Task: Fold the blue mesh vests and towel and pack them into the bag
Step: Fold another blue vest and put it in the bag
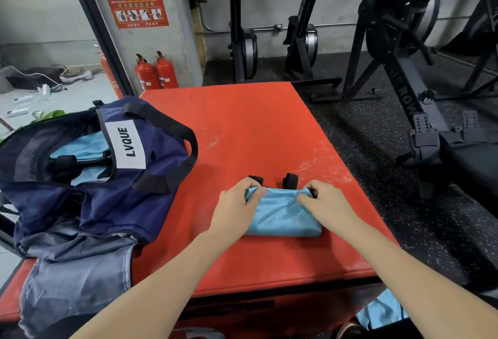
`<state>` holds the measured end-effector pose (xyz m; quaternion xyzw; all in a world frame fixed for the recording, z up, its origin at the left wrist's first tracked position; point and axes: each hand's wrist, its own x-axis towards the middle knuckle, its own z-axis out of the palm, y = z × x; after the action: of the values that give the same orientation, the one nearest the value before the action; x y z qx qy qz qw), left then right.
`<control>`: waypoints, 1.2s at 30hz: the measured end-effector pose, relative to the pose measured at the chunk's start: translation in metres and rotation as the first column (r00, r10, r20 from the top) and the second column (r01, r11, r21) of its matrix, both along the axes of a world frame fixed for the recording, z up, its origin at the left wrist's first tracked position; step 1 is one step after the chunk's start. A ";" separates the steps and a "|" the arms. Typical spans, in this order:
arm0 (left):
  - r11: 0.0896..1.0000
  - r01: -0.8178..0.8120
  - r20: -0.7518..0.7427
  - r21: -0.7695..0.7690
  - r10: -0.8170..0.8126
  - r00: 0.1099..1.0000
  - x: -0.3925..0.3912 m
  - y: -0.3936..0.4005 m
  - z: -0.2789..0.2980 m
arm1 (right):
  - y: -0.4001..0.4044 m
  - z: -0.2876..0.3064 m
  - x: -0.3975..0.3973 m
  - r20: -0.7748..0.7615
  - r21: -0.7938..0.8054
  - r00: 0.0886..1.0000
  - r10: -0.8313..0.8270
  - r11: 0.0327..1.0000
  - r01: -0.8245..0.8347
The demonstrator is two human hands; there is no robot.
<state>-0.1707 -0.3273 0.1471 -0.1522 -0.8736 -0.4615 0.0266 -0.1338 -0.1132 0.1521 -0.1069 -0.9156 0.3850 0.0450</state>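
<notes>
A light blue mesh vest (pixel 284 216) lies folded into a small bundle on the red padded platform (pixel 242 128), with black strap ends sticking out at its far edge. My left hand (pixel 237 203) grips the bundle's far left corner. My right hand (pixel 323 201) pinches its far right edge. The navy bag (pixel 151 160) marked LVQUE stands open at the left, with light blue fabric (pixel 83 147) inside it. More light blue cloth (pixel 382 311) hangs low at the bottom right, below the platform's edge.
Grey fabric (pixel 78 279) spreads from the bag's near side over the platform's left corner. Rowing machines (pixel 420 96) stand on the black rubber floor to the right and behind. Two red fire extinguishers (pixel 157 73) stand by the pillar at the back.
</notes>
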 end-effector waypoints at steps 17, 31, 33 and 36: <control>0.847 0.243 -0.178 -0.474 -0.362 0.915 -0.030 0.004 -0.013 | 0.004 -0.001 -0.004 0.163 0.302 0.968 -0.189 0.944 0.133; 0.847 0.146 0.155 -0.511 -0.077 0.985 0.024 0.017 0.018 | -0.010 -0.005 0.004 0.205 0.034 0.975 -0.087 0.996 0.082; 0.844 0.111 0.124 -0.524 -0.054 0.991 0.026 0.015 0.018 | -0.012 -0.004 0.000 0.231 -0.052 0.970 -0.073 0.995 0.087; 0.839 0.034 0.063 -0.542 0.000 0.998 0.025 0.010 0.022 | -0.016 0.001 -0.003 0.274 -0.232 0.962 0.003 0.971 0.063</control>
<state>-0.1453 -0.3169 0.1694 -0.1473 -0.9675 -0.1998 -0.0480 -0.1372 -0.1295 0.1533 -0.1773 -0.8585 0.4729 -0.0886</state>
